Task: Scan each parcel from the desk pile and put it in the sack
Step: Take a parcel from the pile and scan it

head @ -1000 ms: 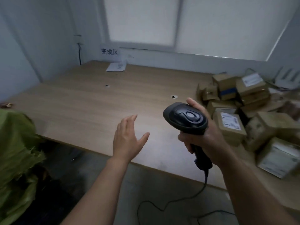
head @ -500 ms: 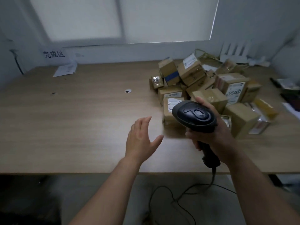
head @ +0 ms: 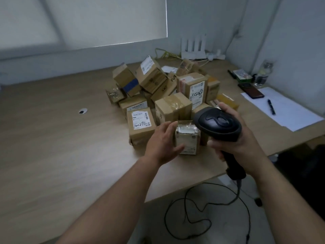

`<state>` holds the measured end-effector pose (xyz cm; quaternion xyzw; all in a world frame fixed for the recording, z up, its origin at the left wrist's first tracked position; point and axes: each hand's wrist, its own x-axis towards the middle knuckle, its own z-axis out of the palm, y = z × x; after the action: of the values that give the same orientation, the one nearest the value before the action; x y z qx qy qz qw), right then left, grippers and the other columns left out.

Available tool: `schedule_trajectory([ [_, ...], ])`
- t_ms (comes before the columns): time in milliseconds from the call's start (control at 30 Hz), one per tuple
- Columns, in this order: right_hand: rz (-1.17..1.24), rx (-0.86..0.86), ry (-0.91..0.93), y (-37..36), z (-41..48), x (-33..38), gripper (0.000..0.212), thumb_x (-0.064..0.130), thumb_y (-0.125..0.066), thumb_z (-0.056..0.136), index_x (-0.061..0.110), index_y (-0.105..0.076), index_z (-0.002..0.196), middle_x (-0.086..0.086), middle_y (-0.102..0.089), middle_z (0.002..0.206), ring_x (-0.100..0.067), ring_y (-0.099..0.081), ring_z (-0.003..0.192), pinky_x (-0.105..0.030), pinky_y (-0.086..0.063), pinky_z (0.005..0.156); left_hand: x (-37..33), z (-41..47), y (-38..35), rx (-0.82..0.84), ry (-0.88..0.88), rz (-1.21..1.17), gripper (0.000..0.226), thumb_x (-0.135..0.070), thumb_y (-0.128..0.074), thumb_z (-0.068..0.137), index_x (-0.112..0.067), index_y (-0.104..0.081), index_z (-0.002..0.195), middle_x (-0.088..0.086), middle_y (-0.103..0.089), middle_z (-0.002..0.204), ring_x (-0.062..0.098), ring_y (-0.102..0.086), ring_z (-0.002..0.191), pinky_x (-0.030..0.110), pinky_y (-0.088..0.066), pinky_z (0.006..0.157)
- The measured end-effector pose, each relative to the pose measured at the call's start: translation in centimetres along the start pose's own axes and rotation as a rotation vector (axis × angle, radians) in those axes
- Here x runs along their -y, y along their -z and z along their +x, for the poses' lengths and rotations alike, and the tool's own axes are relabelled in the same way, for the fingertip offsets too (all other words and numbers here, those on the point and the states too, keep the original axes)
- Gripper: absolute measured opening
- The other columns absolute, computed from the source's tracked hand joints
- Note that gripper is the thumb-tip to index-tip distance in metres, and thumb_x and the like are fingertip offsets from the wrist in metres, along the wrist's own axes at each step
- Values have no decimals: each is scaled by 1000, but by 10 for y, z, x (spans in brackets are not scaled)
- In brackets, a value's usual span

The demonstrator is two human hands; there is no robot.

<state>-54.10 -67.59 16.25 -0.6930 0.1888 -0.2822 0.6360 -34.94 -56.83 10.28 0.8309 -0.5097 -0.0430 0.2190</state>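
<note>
Cardboard parcels (head: 154, 80) lie heaped on the wooden desk (head: 52, 138), several of them with white labels. At the pile's near edge stands a small taped parcel (head: 189, 140). My left hand (head: 163, 143) is against its left side, fingers spread over the top corner and thumb across the lower front; the parcel rests on the desk. My right hand (head: 246, 145) grips a black barcode scanner (head: 218, 124), held just right of and above that parcel with its head pointing at the pile. The sack is out of view.
The scanner's cable (head: 202, 217) loops on the floor below the desk edge. On the desk's right end lie a white sheet (head: 288, 118), a pen (head: 271, 109) and a dark phone (head: 251, 91). A white router (head: 193, 48) stands by the back wall.
The view has swung right, away from the green sack, onto the pile. My left hand has gone forward from mid-air to the small taped parcel. The scanner stays in my right hand.
</note>
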Motion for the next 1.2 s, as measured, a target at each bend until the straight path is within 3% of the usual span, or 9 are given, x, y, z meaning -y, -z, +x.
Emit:
schedule_trajectory([
  [33,-21,-12,8,4,0,-2,99,25,-90,58,43,-39,141,-15,-53,132,-11,-59,70,-25,-49,55,-2,6,-4,17,-16,3,82,-46,-65,87,-26,-21,153,1,-23,157,21,-26,143,40,-36,113],
  [100,-26,-33,-4,10,1,-3,98,18,-87,60,41,-38,142,-15,-51,134,-8,-61,69,-28,-50,51,-6,19,-11,46,-48,11,77,-44,-64,89,-28,-22,153,-1,-22,159,19,-21,145,39,-32,115],
  [233,-13,-39,-47,17,2,-9,96,5,-77,59,38,-38,140,-12,-59,117,-13,-60,56,-35,-47,43,-7,40,-27,119,-108,65,71,-38,-60,93,-29,-22,153,-4,-22,160,17,-16,148,37,-23,118],
  [433,14,-27,-72,25,2,-18,92,3,-77,60,41,-40,136,-9,-59,113,-23,-56,56,-37,-46,45,7,40,-40,85,-61,196,90,-48,-63,88,-31,-6,155,5,-38,148,22,-44,129,36,-45,101],
  [533,48,-8,-73,24,3,-22,94,0,-75,61,37,-39,139,-9,-59,110,-26,-52,52,-36,-45,43,10,38,-33,82,44,206,108,-56,-67,81,-39,12,152,11,-21,153,26,-51,120,36,-53,87],
  [633,69,17,-55,20,6,-24,93,-3,-74,61,33,-38,140,-13,-55,115,-24,-52,49,-33,-44,40,18,34,-28,154,108,222,106,-62,-63,82,-46,19,148,12,-5,159,32,-49,126,40,-52,88],
  [833,59,44,-55,16,6,-24,91,2,-75,60,38,-40,136,-5,-60,106,-25,-51,49,-34,-45,41,43,8,-28,156,264,195,87,-66,-60,80,-38,-11,145,12,-40,135,32,-59,106,40,-54,79],
  [1000,74,76,-90,13,5,-25,94,1,-75,61,37,-39,140,1,-64,102,-27,-51,51,-34,-45,42,60,-29,-33,162,441,166,87,-65,-65,77,-28,-20,142,8,-47,130,24,-56,109,35,-50,77],
  [1200,64,111,-97,2,4,-23,92,1,-74,61,37,-39,137,15,-67,98,-24,-52,51,-32,-46,42,58,-28,-29,187,412,351,91,-79,-57,73,-22,-34,141,7,-42,140,25,-42,126,41,-42,99],
])
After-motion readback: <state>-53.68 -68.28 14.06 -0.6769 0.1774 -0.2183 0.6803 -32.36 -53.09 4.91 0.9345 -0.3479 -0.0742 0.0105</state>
